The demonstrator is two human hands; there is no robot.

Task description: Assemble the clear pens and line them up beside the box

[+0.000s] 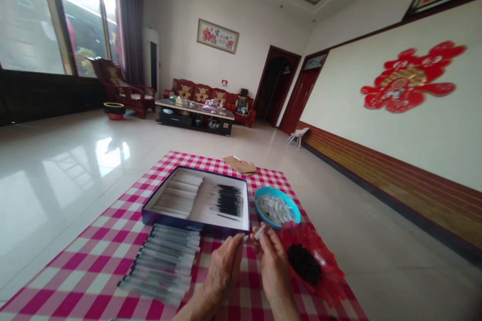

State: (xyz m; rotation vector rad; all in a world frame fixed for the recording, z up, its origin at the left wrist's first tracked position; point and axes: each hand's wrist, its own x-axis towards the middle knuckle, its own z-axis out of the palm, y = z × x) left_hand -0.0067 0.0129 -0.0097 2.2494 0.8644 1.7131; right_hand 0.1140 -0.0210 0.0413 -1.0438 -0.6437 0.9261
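Over the checked tablecloth, my left hand (225, 262) is closed in a pinch on a slim piece. Only its pale tip (245, 238) shows past the fingers. Close beside it, my right hand (274, 261) pinches a small whitish plastic cap (259, 232), apart from that tip. Beyond my hands, a blue-edged box (222, 226) holds a row of white tubes (176, 193) and a bundle of thin black sticks (229, 199). Left of my left hand lies a pile of clear, pen-like tubes (163, 261) with dark ends.
A turquoise bowl (297, 214) of translucent plastic pieces (276, 207) stands right of the box. Near my right hand, a red plastic bag (331, 273) holds small black parts (304, 263). Brown cardboard (241, 165) lies at the far edge of the pink-white tablecloth (101, 246).
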